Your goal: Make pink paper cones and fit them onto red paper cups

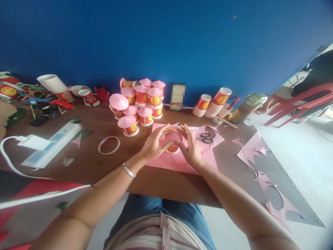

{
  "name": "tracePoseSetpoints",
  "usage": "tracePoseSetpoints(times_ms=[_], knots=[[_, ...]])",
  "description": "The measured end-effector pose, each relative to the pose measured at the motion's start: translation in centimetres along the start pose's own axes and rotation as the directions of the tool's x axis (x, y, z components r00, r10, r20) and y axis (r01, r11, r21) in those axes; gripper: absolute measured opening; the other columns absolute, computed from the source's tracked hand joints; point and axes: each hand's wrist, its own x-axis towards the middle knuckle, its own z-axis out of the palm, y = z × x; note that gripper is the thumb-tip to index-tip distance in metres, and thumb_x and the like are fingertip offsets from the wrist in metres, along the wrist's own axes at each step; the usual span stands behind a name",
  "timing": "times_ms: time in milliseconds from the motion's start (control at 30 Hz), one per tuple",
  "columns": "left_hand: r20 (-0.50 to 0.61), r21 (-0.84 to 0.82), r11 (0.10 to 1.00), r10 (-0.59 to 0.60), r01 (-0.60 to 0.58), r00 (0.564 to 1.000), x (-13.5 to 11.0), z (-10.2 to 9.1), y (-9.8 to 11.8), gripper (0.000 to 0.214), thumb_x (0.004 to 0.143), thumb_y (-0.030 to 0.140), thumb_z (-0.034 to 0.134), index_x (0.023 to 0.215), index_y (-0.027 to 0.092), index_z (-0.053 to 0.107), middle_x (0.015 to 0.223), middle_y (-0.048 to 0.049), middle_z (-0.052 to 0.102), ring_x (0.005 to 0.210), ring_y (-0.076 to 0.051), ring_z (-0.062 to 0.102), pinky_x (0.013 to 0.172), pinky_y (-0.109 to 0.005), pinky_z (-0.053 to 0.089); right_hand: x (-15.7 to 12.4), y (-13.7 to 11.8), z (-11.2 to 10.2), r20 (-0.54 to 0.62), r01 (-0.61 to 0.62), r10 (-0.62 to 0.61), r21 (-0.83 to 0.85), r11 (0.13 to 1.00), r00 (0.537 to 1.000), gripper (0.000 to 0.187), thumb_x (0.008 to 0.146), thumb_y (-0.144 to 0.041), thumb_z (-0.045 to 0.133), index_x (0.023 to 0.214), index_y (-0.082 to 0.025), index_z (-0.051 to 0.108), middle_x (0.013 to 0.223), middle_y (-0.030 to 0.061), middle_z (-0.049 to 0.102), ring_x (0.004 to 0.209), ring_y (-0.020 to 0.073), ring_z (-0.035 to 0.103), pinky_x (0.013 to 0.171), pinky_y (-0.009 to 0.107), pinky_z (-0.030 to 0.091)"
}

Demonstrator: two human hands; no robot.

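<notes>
Right in front of me a short red-and-white paper cup (pixel 172 150) with a yellow emblem stands on pink paper sheets (pixel 208 161). A round pink paper top (pixel 173 137) sits on it, partly hidden by my fingers. My left hand (pixel 157 143) curves round its left edge, thumb at the near side. From the right, my right hand (pixel 191 147) cups the opposite edge the same way, and both sets of fingertips nearly meet behind it. Black-handled scissors (pixel 206 138) lie on the paper just right of my right hand.
Several similar cups with pink cone tops (pixel 142 89) stand at the back left. Further left are a power strip (pixel 53 144) and a paper ring (pixel 108 146). Uncut cups (pixel 202 105), a tape roll (pixel 218 120) and a bottle (pixel 247 107) stand back right; paper scraps (pixel 275 194) lie right.
</notes>
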Motion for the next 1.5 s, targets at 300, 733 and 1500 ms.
tracePoseSetpoints(times_ms=[300,733,1500], knots=[[-0.169,-0.027,0.999,-0.045,0.041,0.985,-0.1,-0.3,-0.4,0.05,0.108,0.044,0.054,0.153,0.024,0.048,0.149,-0.015,0.066,0.146,-0.029,0.059,0.124,-0.054,0.044,0.1,0.2,-0.2,0.013,0.071,-0.071,0.021,0.997,0.997,0.077,0.106,-0.051,0.059,0.168,-0.026,0.023,0.152,0.0187,0.064,0.148,0.0338,0.057,0.121,0.065,0.043],[-0.085,0.019,0.999,0.038,-0.036,0.996,-0.1,0.3,-1.2,0.06,0.099,0.041,0.072,0.152,0.026,0.048,0.147,-0.0128,0.067,0.141,-0.028,0.061,0.122,-0.054,0.044,0.2,-0.6,0.1,0.055,-0.008,0.009,-0.032,0.999,0.998,0.072,0.101,-0.043,0.068,0.162,-0.024,0.035,0.146,0.0172,0.069,0.146,0.0337,0.058,0.121,0.064,0.044],[-0.037,-0.272,0.946,-0.194,0.177,0.98,0.0,-0.4,-0.8,0.057,0.097,0.045,0.073,0.147,0.027,0.053,0.152,-0.0132,0.062,0.149,-0.029,0.053,0.125,-0.054,0.042,0.3,-0.7,-0.4,0.036,0.044,-0.044,0.017,0.999,0.998,0.068,0.108,-0.044,0.055,0.167,-0.025,0.027,0.15,0.016,0.067,0.153,0.0306,0.051,0.124,0.062,0.042]])
